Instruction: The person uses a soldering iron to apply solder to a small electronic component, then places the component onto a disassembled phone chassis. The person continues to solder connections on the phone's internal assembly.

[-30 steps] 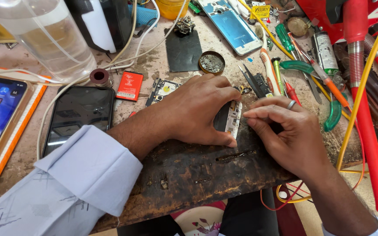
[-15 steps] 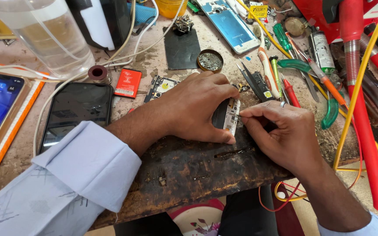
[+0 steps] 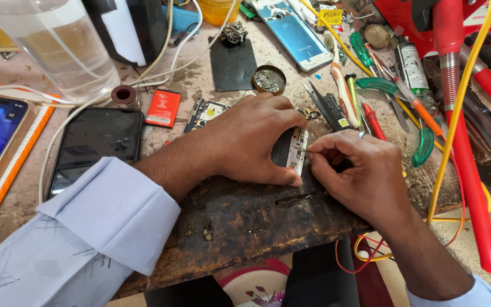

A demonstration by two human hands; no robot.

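The left hand [image 3: 251,139] clamps the small phone board [image 3: 295,150] steady on the bench [image 3: 240,216]; the right hand [image 3: 359,170] has fingertips pinched at its edge, perhaps on 1 tiny part.

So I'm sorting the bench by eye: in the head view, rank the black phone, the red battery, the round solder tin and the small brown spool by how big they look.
1. black phone
2. red battery
3. solder tin
4. brown spool, which looks close to the tin, so the last two are unsure.
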